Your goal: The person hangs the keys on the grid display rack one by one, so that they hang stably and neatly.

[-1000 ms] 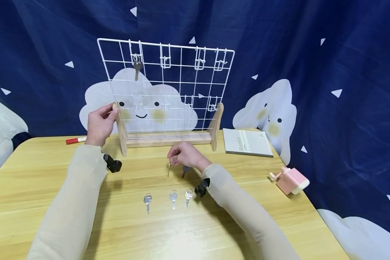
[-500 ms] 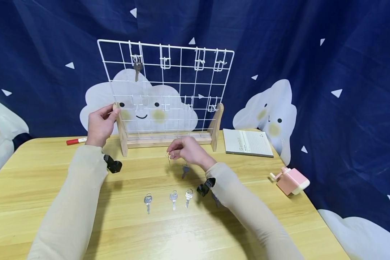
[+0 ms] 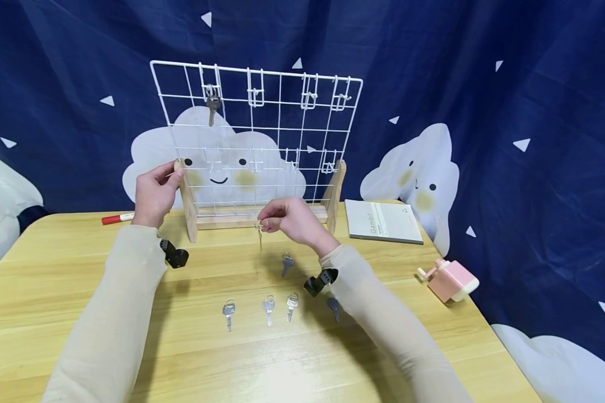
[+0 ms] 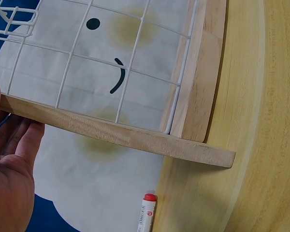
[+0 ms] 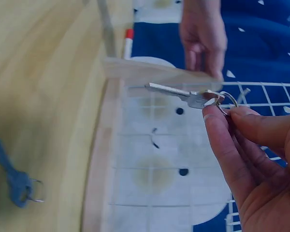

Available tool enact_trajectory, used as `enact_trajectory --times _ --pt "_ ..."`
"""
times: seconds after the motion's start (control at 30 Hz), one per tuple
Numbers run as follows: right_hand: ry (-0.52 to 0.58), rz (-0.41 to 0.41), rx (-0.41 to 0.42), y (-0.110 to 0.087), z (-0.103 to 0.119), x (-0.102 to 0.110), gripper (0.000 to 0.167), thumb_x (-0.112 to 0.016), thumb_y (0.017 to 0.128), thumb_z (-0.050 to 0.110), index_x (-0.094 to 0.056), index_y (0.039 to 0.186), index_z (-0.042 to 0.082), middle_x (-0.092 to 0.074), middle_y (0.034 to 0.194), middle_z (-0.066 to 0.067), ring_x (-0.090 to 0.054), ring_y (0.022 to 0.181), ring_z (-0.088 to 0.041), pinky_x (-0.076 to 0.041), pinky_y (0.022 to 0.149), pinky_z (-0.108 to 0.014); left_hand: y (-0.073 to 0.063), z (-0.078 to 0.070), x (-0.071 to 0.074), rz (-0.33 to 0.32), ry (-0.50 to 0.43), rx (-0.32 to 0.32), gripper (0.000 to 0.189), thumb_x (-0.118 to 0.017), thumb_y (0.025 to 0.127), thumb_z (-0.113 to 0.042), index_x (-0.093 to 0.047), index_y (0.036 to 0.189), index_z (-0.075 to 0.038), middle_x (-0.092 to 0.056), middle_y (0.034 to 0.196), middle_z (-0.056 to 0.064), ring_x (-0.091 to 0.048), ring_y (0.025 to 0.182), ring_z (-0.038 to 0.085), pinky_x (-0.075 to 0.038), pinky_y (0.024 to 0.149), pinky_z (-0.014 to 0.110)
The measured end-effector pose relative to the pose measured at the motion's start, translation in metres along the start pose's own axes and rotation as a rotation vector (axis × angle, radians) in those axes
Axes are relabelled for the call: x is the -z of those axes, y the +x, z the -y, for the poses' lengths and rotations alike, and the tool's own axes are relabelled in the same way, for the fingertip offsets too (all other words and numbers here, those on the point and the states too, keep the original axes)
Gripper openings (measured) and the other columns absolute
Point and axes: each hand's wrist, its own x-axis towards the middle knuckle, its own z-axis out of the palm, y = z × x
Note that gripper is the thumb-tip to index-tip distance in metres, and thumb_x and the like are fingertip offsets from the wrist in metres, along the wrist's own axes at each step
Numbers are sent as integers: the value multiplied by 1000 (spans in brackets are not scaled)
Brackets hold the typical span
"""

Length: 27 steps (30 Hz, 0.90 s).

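Rack point(image 3: 222, 221) at table's point(image 3: 40, 291) back, curtain point(image 3: 433, 56) behind. Hung key point(image 3: 213, 104) on rack's top-left hook point(image 3: 217, 77). Marker point(image 3: 117, 219) left of rack, notebook point(image 3: 383, 221) right; sharpener point(image 3: 452, 280) nearer, right of notebook. Five loose keys point(image 3: 269, 307) on table before rack: row of four, one behind it.

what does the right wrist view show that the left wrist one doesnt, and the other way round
Only the right wrist view shows the right hand pinching a key by its ring, and another key lying on the table.

Only the left wrist view shows the small print on the marker; the right one blurs it.

Both show the left hand at the wooden post, the grid, marker, table and curtain.
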Motion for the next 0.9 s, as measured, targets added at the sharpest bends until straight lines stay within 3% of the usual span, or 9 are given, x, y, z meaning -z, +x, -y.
enact_trajectory --times 0.43,0.9 --pt "-28 -92 42 16 51 25 9 -64 94 -2 -71 99 -4 -72 91 -10 -70 81 -22 -59 74 -29 1 2 0 0 -13 24 49 -57 100 -36 -57 138 -4 -58 132 15 -56 112 16 -48 98 29" --pt "26 -243 130 26 81 45 7 -67 91 -5 -72 94 -3 -71 90 -15 -69 76 -21 -60 71 -30 1 3 1 -3 -15 13 49 -58 99 -35 -58 137 -4 -58 131 16 -57 110 14 -49 98 29"
